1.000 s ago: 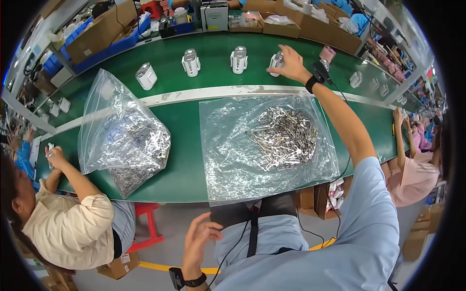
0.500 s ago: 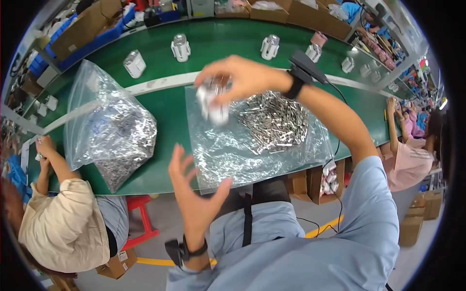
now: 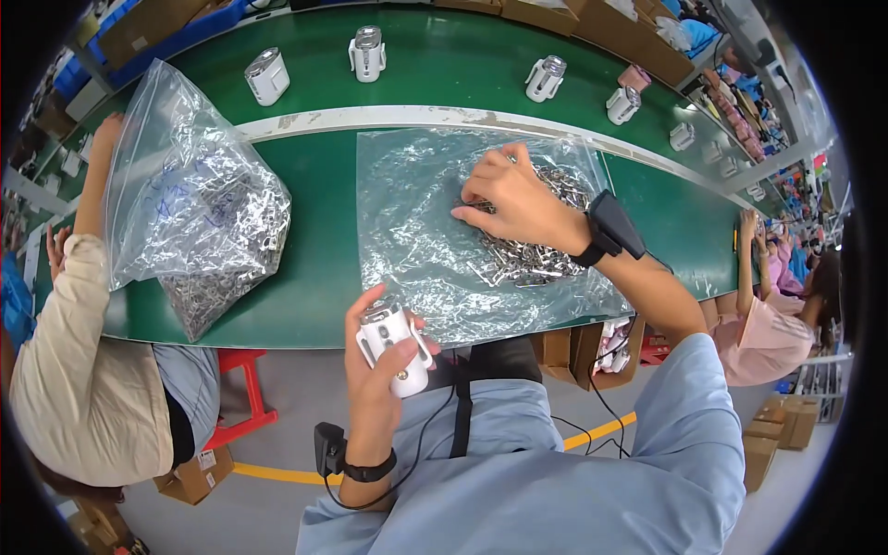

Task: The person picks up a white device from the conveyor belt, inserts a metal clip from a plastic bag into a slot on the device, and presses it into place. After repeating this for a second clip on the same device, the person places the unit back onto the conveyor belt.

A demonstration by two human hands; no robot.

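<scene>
My left hand (image 3: 374, 400) is closed around a white plastic device (image 3: 388, 335) with a shiny, clear-looking top and narrow side arms. It tilts over the table's near edge, in front of my body. My right hand (image 3: 518, 205) is down on a pile of small shiny metal parts (image 3: 527, 266), fingers curled and pinched. The fingertips are partly hidden, so whether a part is between them does not show. The pile lies on a flat clear plastic bag (image 3: 402, 222) on the green table.
A bulging clear bag (image 3: 227, 217) of similar metal parts stands at left. Several white devices, one a white unit (image 3: 367, 55), line the belt beyond a pale rail (image 3: 324, 120). A co-worker's cream sleeve (image 3: 65, 305) is close at left; another person (image 3: 768, 333) sits at right.
The white device has passed from my right hand to my left, which has closed on it and drawn it nearer. My right hand has moved right onto the metal parts. The belt devices have shifted right.
</scene>
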